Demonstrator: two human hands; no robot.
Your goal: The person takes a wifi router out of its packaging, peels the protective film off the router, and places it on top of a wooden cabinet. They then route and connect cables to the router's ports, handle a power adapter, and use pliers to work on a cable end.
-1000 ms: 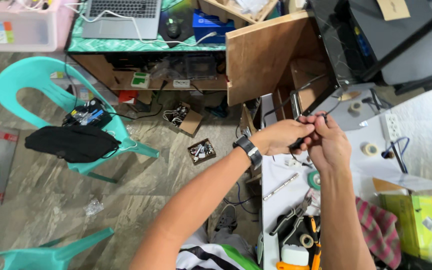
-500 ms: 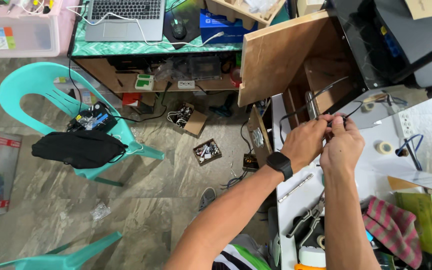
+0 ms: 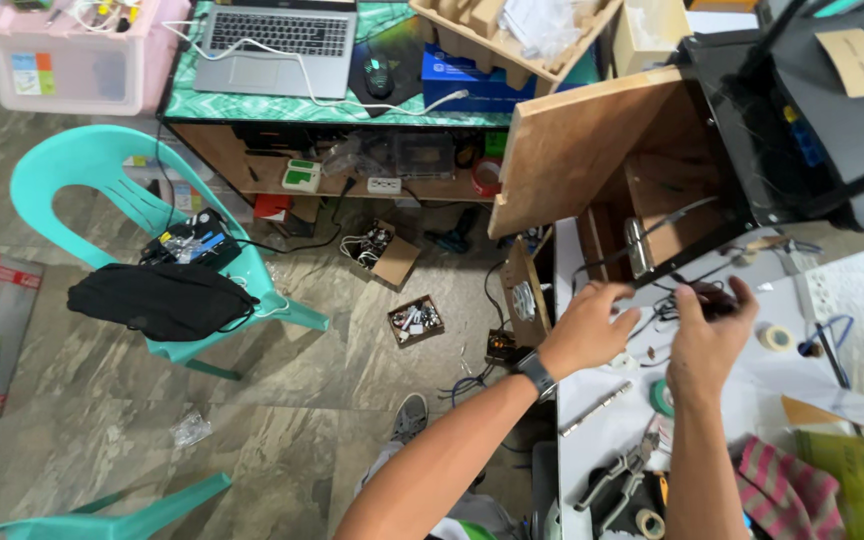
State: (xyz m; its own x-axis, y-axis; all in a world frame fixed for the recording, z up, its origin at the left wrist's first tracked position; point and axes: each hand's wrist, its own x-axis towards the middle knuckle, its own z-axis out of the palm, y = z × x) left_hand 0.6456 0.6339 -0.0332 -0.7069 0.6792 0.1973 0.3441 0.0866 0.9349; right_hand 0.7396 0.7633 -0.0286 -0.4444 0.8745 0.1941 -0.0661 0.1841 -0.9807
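The person's left hand [image 3: 587, 325] and right hand [image 3: 709, 335] are raised side by side over the white workbench [image 3: 602, 430], a short gap between them. The right hand's fingers are closed around a small dark part [image 3: 714, 299] near the fingertips; what the part is cannot be told. The left hand's fingers are curled with the thumb pointing towards the right hand, and thin black wires [image 3: 664, 305] run between the two; whether the left fingers actually pinch a wire cannot be told. A dark watch [image 3: 535, 374] sits on the left wrist.

From the hands, an open wooden box [image 3: 602, 160] stands at 12 o'clock, with a metal bar [image 3: 638, 247] inside its lower edge. At 3 o'clock lies a small roll of pale tape [image 3: 777, 337], and just past it a blue cable [image 3: 824, 335]. At 6 o'clock, near the right forearm, is a green tape roll [image 3: 663, 396], and further down pliers [image 3: 620, 472] and a striped cloth [image 3: 787, 495]. A metal rod [image 3: 595, 408] lies at 7 o'clock.

Well away at 9 o'clock, on the stone floor, a turquoise plastic chair [image 3: 82, 185] carries a black bag [image 3: 157, 298]. At 10 o'clock a small cardboard box of parts [image 3: 415, 320] sits on the floor, and at 11 o'clock a laptop [image 3: 274, 32] rests on a green-topped table [image 3: 252, 100].
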